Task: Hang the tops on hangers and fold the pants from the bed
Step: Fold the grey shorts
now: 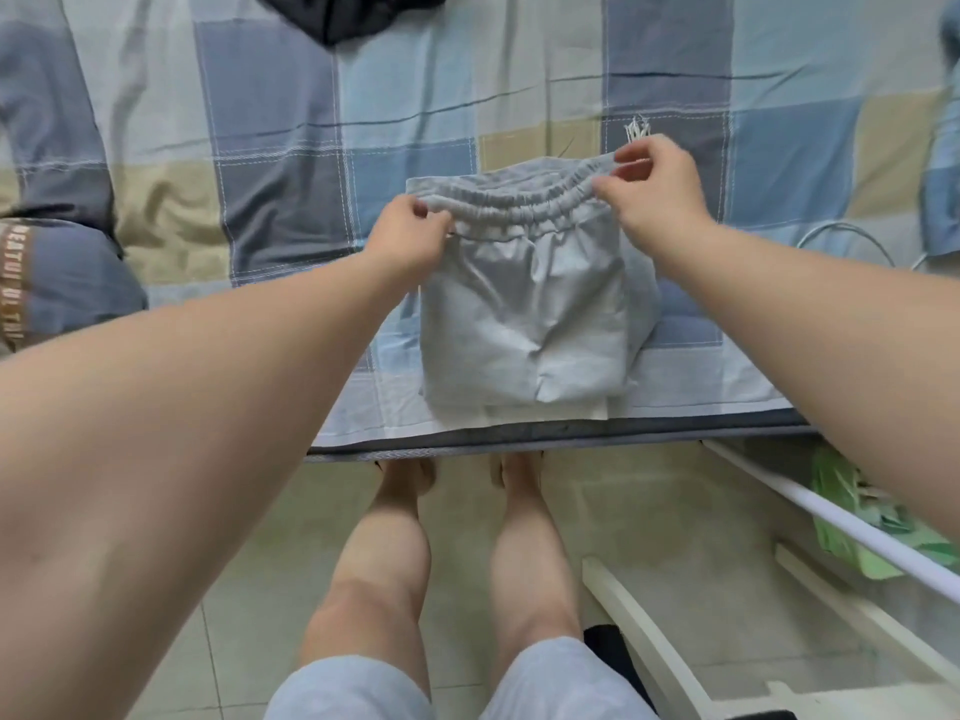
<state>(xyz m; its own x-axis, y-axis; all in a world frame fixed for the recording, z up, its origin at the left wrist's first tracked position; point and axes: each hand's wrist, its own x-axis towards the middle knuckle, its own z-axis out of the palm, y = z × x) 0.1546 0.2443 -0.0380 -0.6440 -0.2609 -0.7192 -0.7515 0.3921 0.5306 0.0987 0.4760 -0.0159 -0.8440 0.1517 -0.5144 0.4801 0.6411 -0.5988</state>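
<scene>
Grey pants lie folded on the bed, close to its near edge and a bit R of centre. Long axis runs near-to-far: elastic waistband at the far end, folded hem end towards the person, almost at the mattress edge. The waistband is tilted, its R end farther away than its L.

L hand pinches the waistband's L end, grip narrow, thumb & fingertips closed on the fabric. R hand does the same at the R end. The band looks lifted slightly off the layers below.

Room: open checked sheet L of the pants and beyond them. A black garment lies at the far side, well apart. A pillow sits at the L edge, and a thin wire loop lies near on the R – can't tell what it is. Below the mattress edge on the R are a white rail and a green bag.

Writing: brown band on the pillow w/ pale caps, approx "BEATU…", rest unclear. Small white emblem on the sheet, just beyond the R hand – unreadable.
</scene>
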